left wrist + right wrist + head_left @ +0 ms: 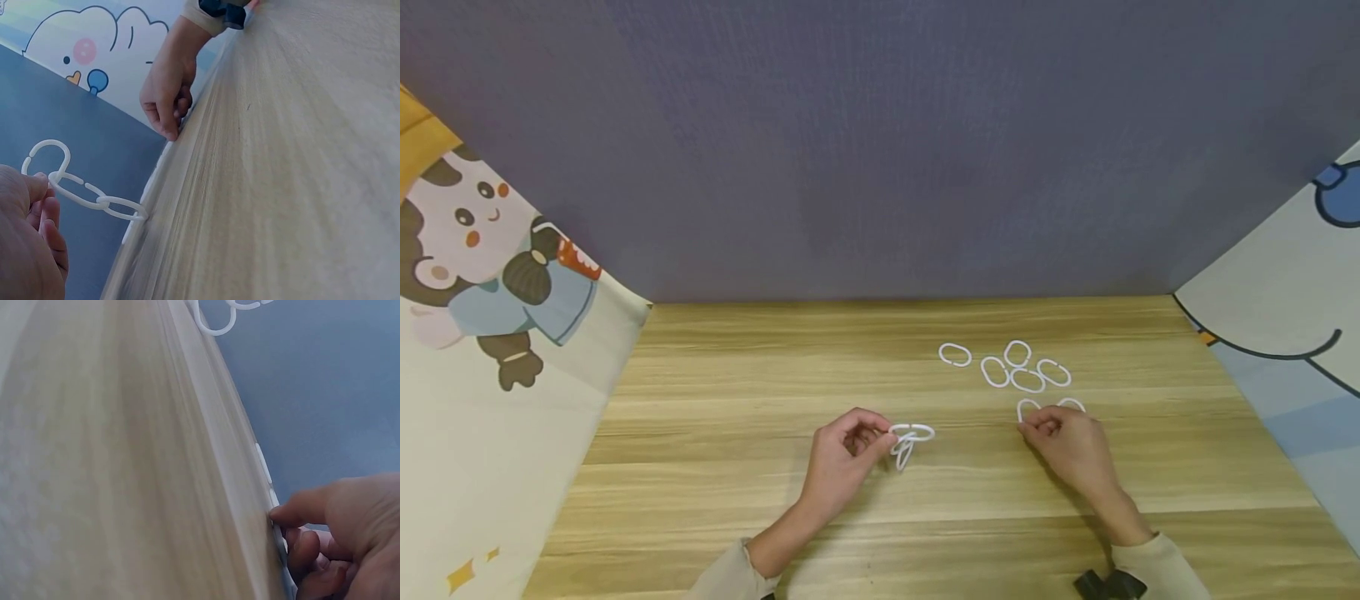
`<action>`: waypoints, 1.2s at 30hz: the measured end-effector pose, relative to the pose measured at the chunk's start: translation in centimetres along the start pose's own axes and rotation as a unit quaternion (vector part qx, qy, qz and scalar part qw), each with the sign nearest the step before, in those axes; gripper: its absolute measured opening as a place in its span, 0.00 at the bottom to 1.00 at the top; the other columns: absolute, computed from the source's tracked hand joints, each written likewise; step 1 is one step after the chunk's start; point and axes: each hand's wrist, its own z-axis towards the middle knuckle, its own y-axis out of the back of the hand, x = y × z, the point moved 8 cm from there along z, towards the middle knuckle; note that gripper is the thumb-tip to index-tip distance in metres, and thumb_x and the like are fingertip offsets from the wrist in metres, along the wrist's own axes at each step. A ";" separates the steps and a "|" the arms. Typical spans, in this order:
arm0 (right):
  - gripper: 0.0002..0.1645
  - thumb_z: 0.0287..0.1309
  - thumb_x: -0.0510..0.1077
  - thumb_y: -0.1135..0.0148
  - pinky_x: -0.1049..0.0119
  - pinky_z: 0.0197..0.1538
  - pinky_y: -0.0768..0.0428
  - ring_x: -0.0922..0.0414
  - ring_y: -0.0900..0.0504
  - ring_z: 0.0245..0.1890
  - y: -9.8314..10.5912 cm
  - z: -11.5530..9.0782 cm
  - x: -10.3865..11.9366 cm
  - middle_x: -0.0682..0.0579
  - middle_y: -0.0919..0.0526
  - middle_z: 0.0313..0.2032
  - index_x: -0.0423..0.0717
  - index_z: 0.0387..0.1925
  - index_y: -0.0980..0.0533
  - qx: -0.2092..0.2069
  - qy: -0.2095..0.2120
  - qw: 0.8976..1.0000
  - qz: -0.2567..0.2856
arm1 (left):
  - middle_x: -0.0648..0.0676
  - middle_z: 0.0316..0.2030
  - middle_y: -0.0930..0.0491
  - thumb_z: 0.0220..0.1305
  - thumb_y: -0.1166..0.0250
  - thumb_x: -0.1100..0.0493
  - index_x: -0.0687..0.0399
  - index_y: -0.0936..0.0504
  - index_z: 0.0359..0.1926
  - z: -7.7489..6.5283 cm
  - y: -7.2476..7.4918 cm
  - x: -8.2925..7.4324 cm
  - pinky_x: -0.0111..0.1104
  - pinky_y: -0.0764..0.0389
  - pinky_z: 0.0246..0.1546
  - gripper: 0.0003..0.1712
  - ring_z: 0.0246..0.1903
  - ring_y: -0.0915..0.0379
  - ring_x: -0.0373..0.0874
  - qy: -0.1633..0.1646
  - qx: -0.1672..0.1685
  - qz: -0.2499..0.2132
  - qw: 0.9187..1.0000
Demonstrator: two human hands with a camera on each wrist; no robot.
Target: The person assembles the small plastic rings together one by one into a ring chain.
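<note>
My left hand [842, 462] pinches the top white plastic link [931, 432] of a short chain between thumb and fingertips. Two more oval links [84, 201] hang from it in the left wrist view, with the lowest end close over the wooden table. Over to the right, my right hand [1071, 450] is down at the tabletop, its thumb and curled fingers pinching the near edge of a loose white link [1021, 407]. The fingers hide part of that link. Another loose link [1072, 402] shows just behind the knuckles.
Several separate white links [955, 345] lie flat on the wooden table [737, 358] beyond my right hand. A dark blue-grey panel [880, 167] rises along the far table edge. Walls with cartoon prints [490, 275] flank the table on both sides.
</note>
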 end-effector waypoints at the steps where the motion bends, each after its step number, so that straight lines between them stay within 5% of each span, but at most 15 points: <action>1: 0.09 0.63 0.43 0.19 0.69 0.31 0.25 0.63 0.23 0.26 -0.1 0.0 0.0 0.57 0.17 0.25 0.44 0.31 0.12 0.004 -0.001 1.000 -0.002 | 0.55 0.32 0.13 0.68 0.22 0.66 0.66 0.11 0.43 0.0 0.0 0.0 0.23 0.25 0.31 0.07 0.31 0.22 0.37 0.000 0.000 -0.001 1.000; 14: 0.03 0.64 0.36 0.25 0.69 0.29 0.26 0.62 0.24 0.25 0.5 -0.1 0.3 0.53 0.17 0.27 0.39 0.36 0.13 -0.018 -0.001 0.999 0.026 | 0.54 0.32 0.13 0.66 0.21 0.67 0.64 0.11 0.42 0.1 -0.1 0.0 0.23 0.25 0.31 0.07 0.31 0.22 0.36 0.003 -0.004 -0.002 1.000; 36: 0.08 0.73 0.33 0.39 0.70 0.23 0.21 0.61 0.20 0.21 0.9 0.0 -0.7 0.45 0.14 0.30 0.30 0.46 0.18 0.000 -0.093 0.985 0.145 | 0.54 0.32 0.13 0.67 0.22 0.67 0.64 0.11 0.42 0.2 -0.1 0.1 0.23 0.26 0.31 0.07 0.32 0.22 0.36 0.006 -0.002 -0.003 1.000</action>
